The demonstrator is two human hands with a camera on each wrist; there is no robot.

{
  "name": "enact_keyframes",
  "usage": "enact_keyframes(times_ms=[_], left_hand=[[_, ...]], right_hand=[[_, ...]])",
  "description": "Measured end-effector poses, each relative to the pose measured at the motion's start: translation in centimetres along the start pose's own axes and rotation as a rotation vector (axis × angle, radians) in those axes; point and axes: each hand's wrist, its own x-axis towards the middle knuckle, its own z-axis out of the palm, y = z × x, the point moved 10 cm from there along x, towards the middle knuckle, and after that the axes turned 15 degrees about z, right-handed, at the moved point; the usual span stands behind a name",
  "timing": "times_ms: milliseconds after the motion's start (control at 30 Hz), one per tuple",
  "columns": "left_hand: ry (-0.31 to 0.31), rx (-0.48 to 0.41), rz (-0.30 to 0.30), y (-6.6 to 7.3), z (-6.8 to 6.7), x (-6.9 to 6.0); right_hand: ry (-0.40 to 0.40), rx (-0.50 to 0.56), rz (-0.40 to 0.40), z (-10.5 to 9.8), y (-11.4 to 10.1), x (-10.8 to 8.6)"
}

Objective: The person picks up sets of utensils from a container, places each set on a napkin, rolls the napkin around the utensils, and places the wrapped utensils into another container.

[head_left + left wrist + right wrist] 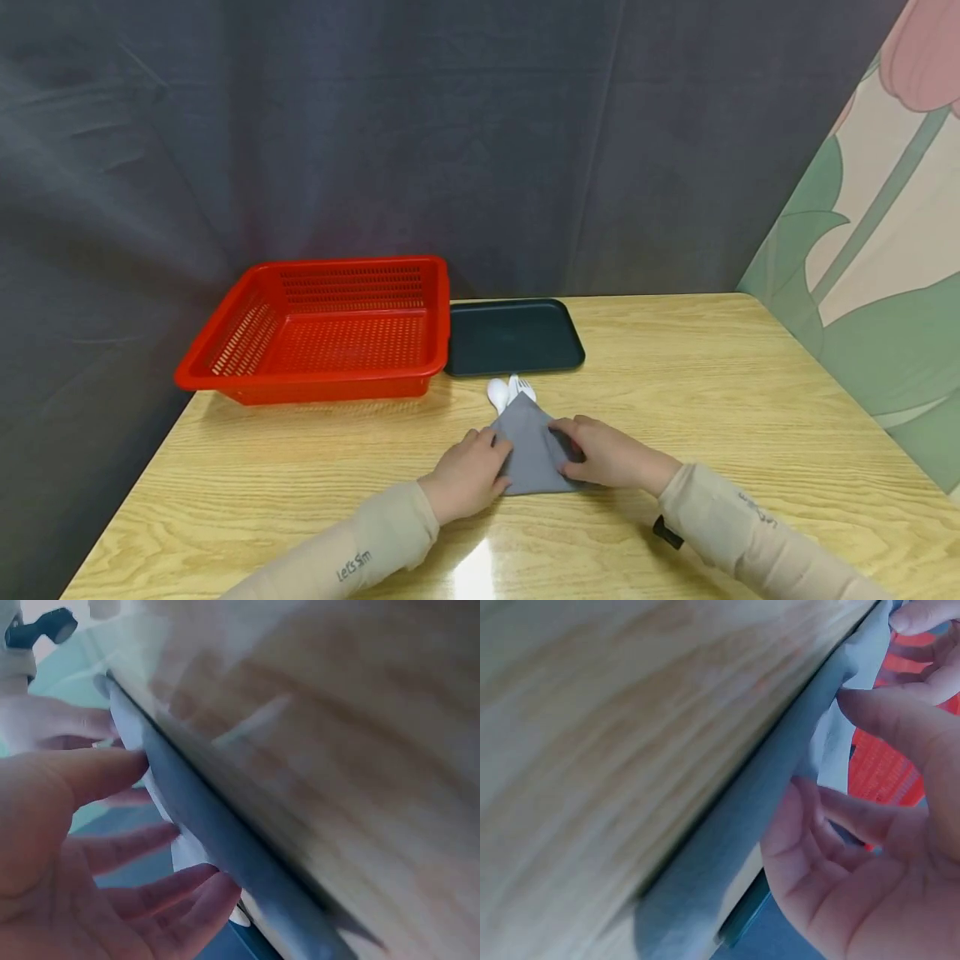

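A grey cloth napkin (528, 454) lies folded to a point at its far end. Beyond that point, the heads of a white spoon (497, 392) and a white fork (522, 387) stick out; their handles are hidden by the cloth. My left hand (467, 473) rests on the napkin's left edge, its fairly straight fingers touching the fabric, as the left wrist view also shows. At the right edge, my right hand (611, 454) pinches a slightly raised part of the napkin (742, 802) between thumb and fingers.
A red perforated basket (337, 387) stands at the back left of the wooden table (712, 383). Beside it, a dark rectangular tray (513, 337) lies near the back edge. A dark curtain (450, 125) hangs behind the table, and a flower-patterned wall (885, 275) borders the right side.
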Motion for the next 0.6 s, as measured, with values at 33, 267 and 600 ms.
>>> enact_keyframes(times_ms=[33, 267, 600], left_hand=[[0.014, -0.030, -0.017, -0.4, -0.1, -0.1], [0.019, -0.249, -0.151, -3.7, 0.3, -0.4], [0.031, -0.535, -0.269, -6.6, 1.0, -0.3]], right_hand=[[0.024, 0.002, 0.005, -0.3, 0.2, 0.0], [0.055, 0.087, 0.089, -1.1, 1.6, 0.6], [0.003, 0.182, 0.158, -0.7, 3.0, 1.7]])
